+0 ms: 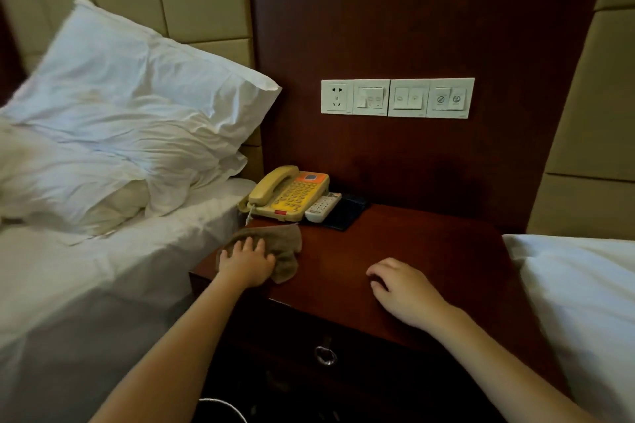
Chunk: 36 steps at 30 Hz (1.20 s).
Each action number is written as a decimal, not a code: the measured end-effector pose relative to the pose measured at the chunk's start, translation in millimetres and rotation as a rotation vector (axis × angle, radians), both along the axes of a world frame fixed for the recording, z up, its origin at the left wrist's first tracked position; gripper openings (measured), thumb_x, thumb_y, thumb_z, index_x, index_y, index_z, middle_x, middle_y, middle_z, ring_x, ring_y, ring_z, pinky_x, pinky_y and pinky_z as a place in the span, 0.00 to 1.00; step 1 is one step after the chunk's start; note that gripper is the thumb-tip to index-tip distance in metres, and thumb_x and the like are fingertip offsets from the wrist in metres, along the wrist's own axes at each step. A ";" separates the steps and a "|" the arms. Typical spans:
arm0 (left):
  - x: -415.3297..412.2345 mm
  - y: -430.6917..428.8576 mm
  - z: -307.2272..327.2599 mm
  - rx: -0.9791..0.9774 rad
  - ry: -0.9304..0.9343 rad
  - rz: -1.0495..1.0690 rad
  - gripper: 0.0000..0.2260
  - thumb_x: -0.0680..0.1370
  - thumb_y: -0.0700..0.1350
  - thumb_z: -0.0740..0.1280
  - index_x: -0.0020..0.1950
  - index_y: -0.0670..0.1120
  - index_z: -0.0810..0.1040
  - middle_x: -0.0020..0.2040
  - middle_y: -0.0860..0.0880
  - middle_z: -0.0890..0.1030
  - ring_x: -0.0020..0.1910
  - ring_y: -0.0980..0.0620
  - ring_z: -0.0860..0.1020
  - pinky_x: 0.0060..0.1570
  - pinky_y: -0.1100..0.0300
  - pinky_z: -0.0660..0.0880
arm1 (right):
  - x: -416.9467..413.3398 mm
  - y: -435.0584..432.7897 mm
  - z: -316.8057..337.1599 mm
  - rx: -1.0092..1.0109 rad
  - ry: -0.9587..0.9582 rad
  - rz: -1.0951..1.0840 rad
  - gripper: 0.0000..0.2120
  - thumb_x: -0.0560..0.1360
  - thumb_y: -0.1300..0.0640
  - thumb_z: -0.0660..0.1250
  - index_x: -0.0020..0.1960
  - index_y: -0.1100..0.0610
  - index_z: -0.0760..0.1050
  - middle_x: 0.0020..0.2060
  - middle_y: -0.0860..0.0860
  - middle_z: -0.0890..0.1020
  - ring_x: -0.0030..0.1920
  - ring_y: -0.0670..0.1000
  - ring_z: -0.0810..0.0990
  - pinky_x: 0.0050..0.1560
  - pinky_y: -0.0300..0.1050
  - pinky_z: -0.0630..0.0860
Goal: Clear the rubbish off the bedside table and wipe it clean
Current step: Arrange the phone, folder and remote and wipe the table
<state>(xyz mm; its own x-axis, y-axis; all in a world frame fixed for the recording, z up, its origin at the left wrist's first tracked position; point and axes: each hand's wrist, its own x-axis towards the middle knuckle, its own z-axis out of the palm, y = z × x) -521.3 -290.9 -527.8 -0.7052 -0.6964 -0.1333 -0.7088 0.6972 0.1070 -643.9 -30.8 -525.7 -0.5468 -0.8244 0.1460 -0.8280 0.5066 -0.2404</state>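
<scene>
A dark red wooden bedside table (405, 251) stands between two beds. My left hand (248, 262) presses flat on a brown cloth (282, 243) lying at the table's left front corner, just in front of the telephone. My right hand (400, 287) rests on the bare tabletop near the front edge, fingers loosely curled and holding nothing. I see no loose rubbish on the tabletop.
A yellow telephone (290, 195), a white remote control (323, 207) and a dark tray (347, 213) sit at the table's back left. Wall switches and a socket (398, 98) are above. Beds with white linen and pillows (130, 120) flank the table. A drawer handle (324, 355) is below.
</scene>
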 end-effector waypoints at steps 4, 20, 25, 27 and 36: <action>25.1 -38.1 -3.3 -0.029 0.024 0.078 0.26 0.82 0.54 0.45 0.78 0.47 0.49 0.78 0.46 0.51 0.77 0.46 0.50 0.74 0.43 0.49 | 17.5 -39.2 -8.4 0.009 0.024 0.031 0.19 0.82 0.51 0.53 0.71 0.53 0.66 0.66 0.51 0.69 0.67 0.52 0.68 0.68 0.50 0.67; -49.1 85.1 -0.6 -0.053 -0.041 -0.325 0.27 0.80 0.61 0.45 0.78 0.55 0.46 0.79 0.46 0.45 0.76 0.40 0.44 0.69 0.33 0.41 | 15.8 -60.3 -18.2 -0.234 -0.099 -0.056 0.23 0.80 0.62 0.53 0.74 0.56 0.59 0.67 0.54 0.67 0.67 0.53 0.65 0.67 0.47 0.66; -37.0 47.5 -2.5 -0.074 0.004 -0.287 0.29 0.80 0.63 0.47 0.78 0.54 0.49 0.79 0.49 0.48 0.77 0.45 0.47 0.73 0.40 0.45 | 15.7 -55.5 -21.0 -0.421 0.104 -0.107 0.17 0.79 0.57 0.59 0.68 0.55 0.70 0.65 0.50 0.72 0.67 0.51 0.69 0.71 0.54 0.63; -19.6 15.9 -1.3 -0.086 0.025 -0.177 0.30 0.79 0.64 0.47 0.78 0.51 0.49 0.79 0.49 0.49 0.77 0.46 0.49 0.74 0.42 0.46 | 15.9 -55.3 -22.4 -0.490 0.113 -0.113 0.15 0.79 0.57 0.60 0.65 0.54 0.73 0.63 0.48 0.74 0.67 0.49 0.70 0.73 0.56 0.59; 31.2 -73.5 -14.1 -0.032 0.215 0.070 0.20 0.81 0.55 0.54 0.67 0.46 0.70 0.61 0.43 0.76 0.57 0.44 0.77 0.57 0.50 0.73 | 15.0 -58.5 -26.0 -0.496 0.134 -0.098 0.10 0.79 0.58 0.61 0.57 0.54 0.77 0.54 0.46 0.78 0.59 0.48 0.75 0.69 0.54 0.64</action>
<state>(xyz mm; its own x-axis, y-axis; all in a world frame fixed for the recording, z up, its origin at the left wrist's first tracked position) -490.1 -364.4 -541.9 -0.6651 -0.7458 0.0377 -0.7185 0.6529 0.2397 -628.9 -89.3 -551.6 -0.5675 -0.5843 0.5801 -0.8225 0.4348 -0.3667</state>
